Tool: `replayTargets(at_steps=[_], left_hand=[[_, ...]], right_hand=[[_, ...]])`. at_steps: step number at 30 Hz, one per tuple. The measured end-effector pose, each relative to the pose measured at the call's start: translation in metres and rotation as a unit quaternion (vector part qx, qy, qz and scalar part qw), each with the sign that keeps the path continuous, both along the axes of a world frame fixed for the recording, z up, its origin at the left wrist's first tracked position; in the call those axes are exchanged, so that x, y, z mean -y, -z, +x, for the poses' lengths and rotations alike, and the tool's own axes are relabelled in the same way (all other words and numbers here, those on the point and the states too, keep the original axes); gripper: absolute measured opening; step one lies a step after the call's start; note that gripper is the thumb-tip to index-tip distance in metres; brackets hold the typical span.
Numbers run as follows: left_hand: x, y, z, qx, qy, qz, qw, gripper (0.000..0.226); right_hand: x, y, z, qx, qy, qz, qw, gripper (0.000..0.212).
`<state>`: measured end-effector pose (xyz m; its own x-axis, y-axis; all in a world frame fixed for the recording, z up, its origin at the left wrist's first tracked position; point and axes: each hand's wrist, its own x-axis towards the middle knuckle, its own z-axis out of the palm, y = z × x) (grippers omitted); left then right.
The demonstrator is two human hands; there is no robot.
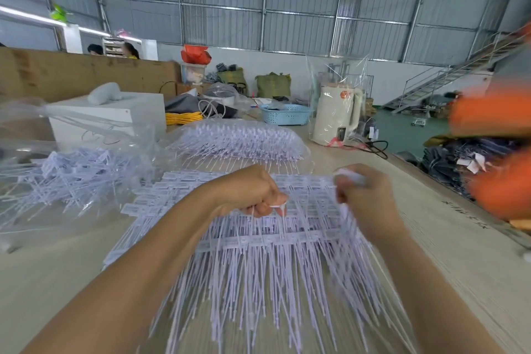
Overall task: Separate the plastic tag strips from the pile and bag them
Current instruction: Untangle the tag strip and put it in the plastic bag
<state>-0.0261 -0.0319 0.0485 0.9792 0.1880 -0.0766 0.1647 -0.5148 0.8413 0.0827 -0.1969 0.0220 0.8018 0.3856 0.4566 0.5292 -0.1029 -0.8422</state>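
— Head view: where are the tag strips?
— The pile of tag strips lies on the table, in front of a filled clear bag.
— And the hands?
— Left hand pinches strips from above; right hand is blurred, fingers curled around a white strip end.

right hand motion-blurred, its grip unreadable, orange shape at right edge blurred, cut off
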Motion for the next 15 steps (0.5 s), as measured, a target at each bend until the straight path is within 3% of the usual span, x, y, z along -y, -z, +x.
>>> replayTargets(at_steps=[2, 4, 7, 11, 13, 14, 15], left_hand=[[-0.002, 0.005, 0.004, 0.022, -0.047, 0.024, 0.998, 0.023], [0.002, 0.014, 0.010, 0.034, -0.059, 0.067, 0.995, 0.027], [0.006, 0.027, 0.018, 0.025, -0.026, 0.124, 0.992, 0.030], [0.007, 0.023, 0.020, 0.021, -0.055, 0.208, 0.976, 0.023], [0.013, 0.018, 0.020, 0.019, -0.066, 0.316, 0.946, 0.037], [0.018, 0.015, 0.019, 0.035, -0.071, 0.336, 0.938, 0.045], [0.024, 0.012, 0.018, 0.055, -0.068, 0.302, 0.949, 0.046]], right_hand=[[0.012, -0.009, 0.008, -0.157, -0.052, 0.160, 0.973, 0.014], [0.015, -0.015, 0.008, -0.241, -0.115, 0.223, 0.937, 0.010], [0.013, -0.016, 0.005, -0.237, -0.159, 0.185, 0.940, 0.010], [0.005, -0.014, -0.001, -0.226, -0.188, 0.138, 0.946, 0.008], [0.000, -0.012, -0.004, -0.228, -0.212, 0.142, 0.940, 0.008], [-0.001, -0.012, -0.005, -0.231, -0.221, 0.147, 0.936, 0.008], [-0.003, -0.012, -0.006, -0.238, -0.223, 0.155, 0.932, 0.010]])
